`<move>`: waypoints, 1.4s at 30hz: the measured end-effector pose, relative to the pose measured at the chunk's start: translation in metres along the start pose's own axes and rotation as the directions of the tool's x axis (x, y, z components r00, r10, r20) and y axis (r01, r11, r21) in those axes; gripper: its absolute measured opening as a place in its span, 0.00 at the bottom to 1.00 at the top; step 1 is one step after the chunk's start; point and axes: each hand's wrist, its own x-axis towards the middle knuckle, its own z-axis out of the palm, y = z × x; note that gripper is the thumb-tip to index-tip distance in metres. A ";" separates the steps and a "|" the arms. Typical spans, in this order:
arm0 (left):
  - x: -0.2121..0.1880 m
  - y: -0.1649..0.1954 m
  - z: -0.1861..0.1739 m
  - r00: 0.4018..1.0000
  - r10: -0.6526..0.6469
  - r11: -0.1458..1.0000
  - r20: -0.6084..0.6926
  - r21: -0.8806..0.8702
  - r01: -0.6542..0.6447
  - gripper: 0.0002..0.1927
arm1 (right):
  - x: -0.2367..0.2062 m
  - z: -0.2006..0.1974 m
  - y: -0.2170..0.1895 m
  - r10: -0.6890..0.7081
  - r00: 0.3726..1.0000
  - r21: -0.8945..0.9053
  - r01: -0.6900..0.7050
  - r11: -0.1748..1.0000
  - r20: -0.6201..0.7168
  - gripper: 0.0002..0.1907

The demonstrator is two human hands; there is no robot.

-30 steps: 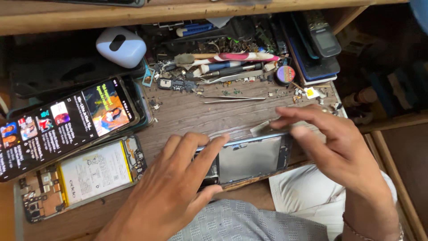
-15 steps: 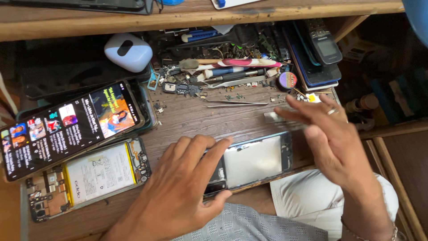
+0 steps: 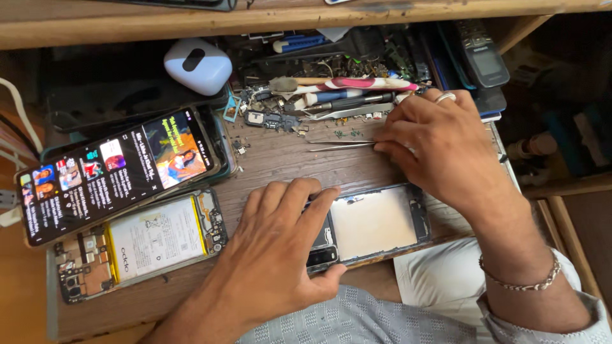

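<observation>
Right hand (image 3: 440,143) grip at tweezers (image 3: 341,145); opened phone (image 3: 376,223) under left hand (image 3: 280,248).

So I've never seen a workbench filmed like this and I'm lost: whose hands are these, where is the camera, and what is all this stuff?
The camera sits on the person's head and looks down at their own two hands. The left hand presses on an opened phone at the edge of a wooden table. The right hand touches thin tweezers. To the left lie a phone with a lit screen and another opened phone showing its battery. Behind are small tools and a white earbud case.
</observation>
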 end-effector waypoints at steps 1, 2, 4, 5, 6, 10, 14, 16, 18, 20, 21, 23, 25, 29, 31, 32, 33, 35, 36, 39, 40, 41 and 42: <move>0.000 -0.001 0.000 1.000 0.001 1.000 0.000 0.003 -0.001 0.44 | -0.002 -0.001 0.000 -0.003 1.000 0.001 0.003 1.000 -0.014 0.06; 0.000 -0.001 0.001 1.000 0.003 1.000 0.000 0.006 -0.003 0.44 | -0.005 -0.003 0.002 0.030 0.999 0.007 -0.030 1.000 -0.022 0.06; 0.001 -0.002 0.002 1.000 0.006 1.000 0.001 0.014 -0.006 0.44 | -0.019 -0.009 0.007 0.096 0.995 0.023 -0.095 0.995 -0.037 0.05; 0.001 -0.003 0.002 1.000 0.007 1.000 0.000 0.017 -0.007 0.44 | -0.031 -0.013 0.010 0.147 0.985 0.125 -0.135 0.983 -0.091 0.07; 0.001 -0.003 0.002 1.000 0.010 1.000 -0.003 0.020 -0.009 0.44 | -0.045 -0.018 0.015 0.202 0.969 0.228 -0.167 0.959 -0.140 0.09; 0.001 -0.003 0.003 1.000 0.014 0.999 -0.004 0.036 -0.014 0.44 | -0.116 -0.020 0.019 0.515 0.830 0.568 -0.323 0.757 -0.214 0.08; 0.000 -0.005 0.006 1.000 0.023 0.999 0.016 0.048 -0.024 0.45 | -0.171 -0.015 0.013 0.636 0.736 0.478 -0.482 0.734 -0.234 0.04; -0.002 -0.006 0.008 0.999 0.025 0.999 0.030 0.042 -0.026 0.46 | -0.179 -0.015 0.011 0.651 0.727 0.466 -0.509 0.724 -0.217 0.03; -0.003 -0.007 0.011 0.999 0.028 0.999 0.038 0.027 -0.029 0.48 | -0.175 -0.018 0.005 0.615 0.766 0.489 -0.471 0.735 -0.186 0.03; -0.004 -0.009 0.013 0.998 0.051 0.997 0.023 0.055 -0.052 0.49 | -0.161 -0.019 -0.001 0.555 0.809 0.515 -0.398 0.759 -0.194 0.05; -0.004 -0.009 0.013 0.998 0.064 0.996 0.015 0.068 -0.065 0.49 | -0.153 -0.022 -0.003 0.518 0.833 0.467 -0.387 0.795 -0.192 0.06; -0.004 -0.010 0.014 0.998 0.055 0.997 0.031 0.046 -0.057 0.48 | -0.135 -0.029 -0.005 0.444 0.881 0.303 -0.383 0.873 -0.164 0.08; -0.004 -0.010 0.014 0.998 0.046 0.998 0.047 0.035 -0.047 0.48 | -0.121 -0.034 -0.009 0.440 0.894 0.192 -0.418 0.888 -0.090 0.10; -0.003 -0.011 0.015 0.998 0.031 0.999 0.062 0.029 -0.033 0.48 | -0.107 -0.034 -0.014 0.537 0.843 0.213 -0.528 0.822 0.015 0.10; -0.003 -0.011 0.015 0.997 0.026 0.999 0.069 0.028 -0.028 0.48 | -0.108 -0.028 -0.013 0.581 0.814 0.392 -0.530 0.752 -0.013 0.10; -0.003 -0.011 0.015 0.997 0.027 0.999 0.073 0.031 -0.029 0.48 | -0.109 -0.023 -0.012 0.609 0.791 0.551 -0.487 0.678 -0.051 0.08; -0.002 -0.011 0.015 0.997 0.030 0.999 0.076 0.034 -0.033 0.48 | -0.109 -0.015 -0.011 0.642 0.762 0.692 -0.419 0.587 -0.083 0.07; -0.001 -0.010 0.015 0.997 0.034 0.998 0.073 0.050 -0.038 0.48 | -0.107 0.006 -0.008 0.628 0.771 0.837 -0.273 0.474 -0.104 0.06; -0.001 -0.010 0.014 0.997 0.036 0.997 0.070 0.059 -0.040 0.48 | -0.107 0.013 -0.006 0.621 0.777 0.870 -0.234 0.433 -0.100 0.06; 0.001 -0.007 0.012 0.997 0.049 0.998 0.052 0.047 -0.051 0.47 | -0.103 0.034 -0.009 0.598 0.800 0.914 -0.206 0.349 -0.048 0.05; 0.001 -0.007 0.011 0.997 0.040 0.998 0.066 0.049 -0.044 0.47 | -0.101 0.038 -0.011 0.580 0.813 0.919 -0.184 0.348 -0.057 0.06; 0.001 -0.007 0.011 0.996 0.032 0.998 0.079 0.050 -0.036 0.47 | -0.099 0.041 -0.012 0.561 0.825 0.924 -0.161 0.348 -0.067 0.06; 0.002 -0.007 0.010 0.996 0.023 0.998 0.092 0.052 -0.028 0.47 | -0.097 0.042 -0.014 0.549 0.833 0.923 -0.151 0.353 -0.074 0.06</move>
